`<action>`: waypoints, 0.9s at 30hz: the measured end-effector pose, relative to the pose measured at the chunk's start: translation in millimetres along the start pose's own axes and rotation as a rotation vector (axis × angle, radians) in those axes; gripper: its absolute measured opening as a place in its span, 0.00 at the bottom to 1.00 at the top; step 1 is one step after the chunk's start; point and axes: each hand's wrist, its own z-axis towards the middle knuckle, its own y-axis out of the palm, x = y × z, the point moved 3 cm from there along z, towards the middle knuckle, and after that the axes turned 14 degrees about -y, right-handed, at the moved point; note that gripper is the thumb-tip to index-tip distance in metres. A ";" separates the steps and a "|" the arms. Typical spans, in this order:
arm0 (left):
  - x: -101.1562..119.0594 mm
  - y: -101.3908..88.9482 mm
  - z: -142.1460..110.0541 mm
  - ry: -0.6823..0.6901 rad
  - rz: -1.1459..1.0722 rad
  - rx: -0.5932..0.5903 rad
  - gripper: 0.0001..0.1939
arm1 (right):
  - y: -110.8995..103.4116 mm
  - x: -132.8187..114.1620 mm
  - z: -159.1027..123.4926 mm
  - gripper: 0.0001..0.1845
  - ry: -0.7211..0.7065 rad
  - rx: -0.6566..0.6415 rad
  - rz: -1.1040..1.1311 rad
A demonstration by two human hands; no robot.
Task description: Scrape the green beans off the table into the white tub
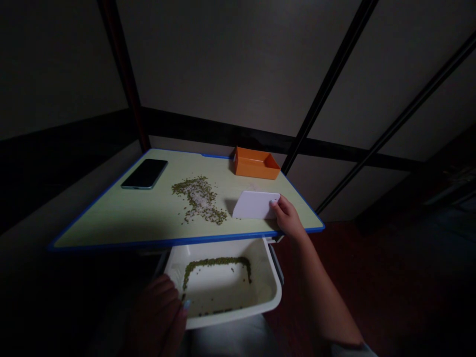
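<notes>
My right hand (288, 217) pinches the corner of a flat white plastic scraper (252, 205), which stands tilted on the small table. Left of the scraper lies a loose patch of green beans mixed with white grains (201, 198). Under the table's front edge, a white plastic tub (273, 292) is pulled out like a drawer. Small green beans (219, 261) line the edges of its floor. At the tub's near left corner, my left hand (159, 310) has its fingers curled on the rim; shadow hides part of it.
An orange open box (256, 168) sits at the table's back right. A smartphone (146, 173) lies at the back left. The pale tabletop (100, 218) has a blue rim, and a panelled wall (223, 64) stands close behind it.
</notes>
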 end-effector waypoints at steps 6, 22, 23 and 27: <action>0.6 0.4 -1.2 -0.002 -0.002 0.010 0.10 | 1.8 0.1 -0.7 0.13 0.006 0.004 -0.001; 0.8 0.8 -0.4 -0.017 -0.028 0.002 0.11 | -1.9 -0.1 -1.2 0.14 0.012 0.098 -0.076; 0.9 0.8 -0.3 -0.021 -0.032 0.001 0.11 | -2.3 -1.2 -1.1 0.14 0.014 0.114 -0.074; 2.1 0.8 1.6 -0.019 -0.001 0.007 0.11 | -2.2 -5.8 -1.1 0.16 0.027 0.129 -0.064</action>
